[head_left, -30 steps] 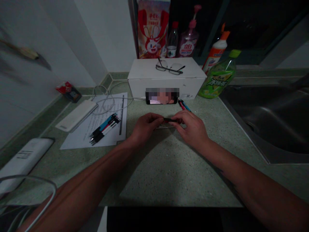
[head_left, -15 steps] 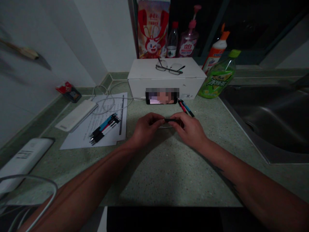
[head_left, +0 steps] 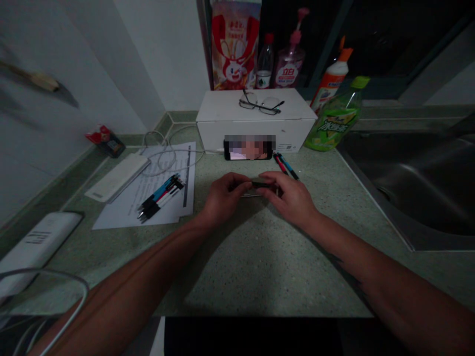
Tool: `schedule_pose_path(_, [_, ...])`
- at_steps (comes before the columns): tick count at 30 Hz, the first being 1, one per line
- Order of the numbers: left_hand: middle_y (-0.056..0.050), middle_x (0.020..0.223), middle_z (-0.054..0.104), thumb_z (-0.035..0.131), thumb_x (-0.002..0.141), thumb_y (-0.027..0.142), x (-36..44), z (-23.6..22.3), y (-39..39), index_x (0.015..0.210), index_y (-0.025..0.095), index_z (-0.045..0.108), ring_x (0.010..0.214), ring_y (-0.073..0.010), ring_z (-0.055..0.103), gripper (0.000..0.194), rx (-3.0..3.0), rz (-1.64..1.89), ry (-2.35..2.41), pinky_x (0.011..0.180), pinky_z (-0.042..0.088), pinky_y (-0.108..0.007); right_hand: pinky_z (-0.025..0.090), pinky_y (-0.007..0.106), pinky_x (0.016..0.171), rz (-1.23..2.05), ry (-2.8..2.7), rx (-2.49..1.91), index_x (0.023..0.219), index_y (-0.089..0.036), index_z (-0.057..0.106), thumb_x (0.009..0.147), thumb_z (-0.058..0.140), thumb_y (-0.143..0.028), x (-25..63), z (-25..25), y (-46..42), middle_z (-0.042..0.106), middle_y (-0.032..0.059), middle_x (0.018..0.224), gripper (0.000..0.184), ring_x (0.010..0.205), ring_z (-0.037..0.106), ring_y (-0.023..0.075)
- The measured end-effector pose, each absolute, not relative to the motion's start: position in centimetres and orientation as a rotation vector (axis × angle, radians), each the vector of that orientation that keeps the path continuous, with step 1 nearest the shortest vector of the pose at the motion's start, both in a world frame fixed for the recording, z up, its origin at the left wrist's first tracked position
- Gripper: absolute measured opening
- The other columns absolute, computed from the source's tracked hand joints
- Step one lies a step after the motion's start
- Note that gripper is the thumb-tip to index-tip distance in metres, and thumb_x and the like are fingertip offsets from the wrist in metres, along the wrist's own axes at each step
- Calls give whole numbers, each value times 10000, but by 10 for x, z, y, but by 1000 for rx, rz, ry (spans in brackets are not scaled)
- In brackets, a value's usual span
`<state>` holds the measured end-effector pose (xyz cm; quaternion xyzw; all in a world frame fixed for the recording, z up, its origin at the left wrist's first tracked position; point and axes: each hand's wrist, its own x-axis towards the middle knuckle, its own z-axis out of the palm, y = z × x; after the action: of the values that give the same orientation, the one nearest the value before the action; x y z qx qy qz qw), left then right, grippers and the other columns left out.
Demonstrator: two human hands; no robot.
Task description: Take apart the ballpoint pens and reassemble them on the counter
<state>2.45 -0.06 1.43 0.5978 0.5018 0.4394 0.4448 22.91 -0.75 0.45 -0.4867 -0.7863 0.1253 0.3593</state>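
**A:** What are the hands doing, low in the middle of the frame?

**B:** The left hand (head_left: 226, 199) and the right hand (head_left: 291, 199) meet there, just above the countertop, both closed in a firm pinch on a slim dark rod (head_left: 262, 184). Each takes one end, and the fingers hide part of it, so I can't tell exactly what it is.

**A:** Anything else right by them?

**B:** A thin silvery strip (head_left: 252, 196) shows just under the rod, between the hands. I can't tell whether either hand has hold of it.

**A:** And nearby?

**B:** Two pens (head_left: 285, 166) lie just beyond the right hand, at the foot of a white cardboard box (head_left: 256, 129). A smartphone (head_left: 248, 150), its screen blurred, leans against that box, with eyeglasses (head_left: 261, 103) on top.

**A:** Toward the left of the frame?

**B:** A bundle of pens (head_left: 161, 198) lies on a printed sheet of paper (head_left: 174, 163), left of the left hand. A white power bank (head_left: 117, 178) rests on the sheet's upper-left corner.

**A:** The right side?

**B:** A steel sink (head_left: 419, 198) sits at the right edge, with a green dish soap bottle (head_left: 336, 116) at its upper left.
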Motion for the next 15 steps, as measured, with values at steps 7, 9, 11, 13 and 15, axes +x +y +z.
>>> schedule_pose_path(7, [-49, 848, 748, 717, 870, 250, 24, 14, -1, 853, 193, 715, 812, -190, 684, 60, 1486, 1079, 1232, 795, 547, -350, 492, 342, 697, 318, -2055, -1233, 1032, -228, 705, 1046, 539, -398, 230, 3, -7, 771, 55, 916, 238, 795, 706, 212])
schedule_pose_path(9, [-47, 846, 747, 718, 870, 249, 25, 15, 0, 849, 194, 715, 809, -188, 681, 59, 1482, 1087, 1238, 794, 548, -349, 487, 336, 670, 330, -2032, -1251, 1108, -227, 692, 1003, 621, -418, 230, 3, -7, 776, 59, 960, 229, 772, 701, 209])
schedule_pose_path(11, [-44, 842, 747, 722, 865, 247, 25, 15, 0, 842, 195, 710, 803, -185, 678, 58, 1474, 1091, 1241, 793, 547, -346, 468, 326, 631, 339, -2020, -1283, 1121, -222, 685, 965, 682, -419, 230, 4, -7, 772, 56, 938, 251, 734, 690, 205])
schedule_pose_path(13, [-46, 841, 746, 720, 868, 256, 24, 14, 0, 841, 196, 706, 803, -187, 678, 67, 1476, 1085, 1239, 794, 546, -349, 464, 329, 643, 338, -2045, -1283, 1052, -223, 698, 998, 635, -394, 230, 5, -7, 765, 50, 895, 190, 746, 693, 208])
schedule_pose_path(15, [-53, 847, 746, 711, 880, 278, 23, 13, 0, 846, 196, 706, 813, -194, 680, 89, 1487, 1083, 1240, 795, 541, -353, 478, 339, 690, 333, -2071, -1256, 1030, -226, 707, 1036, 569, -371, 229, 6, -7, 770, 56, 918, 201, 803, 705, 217])
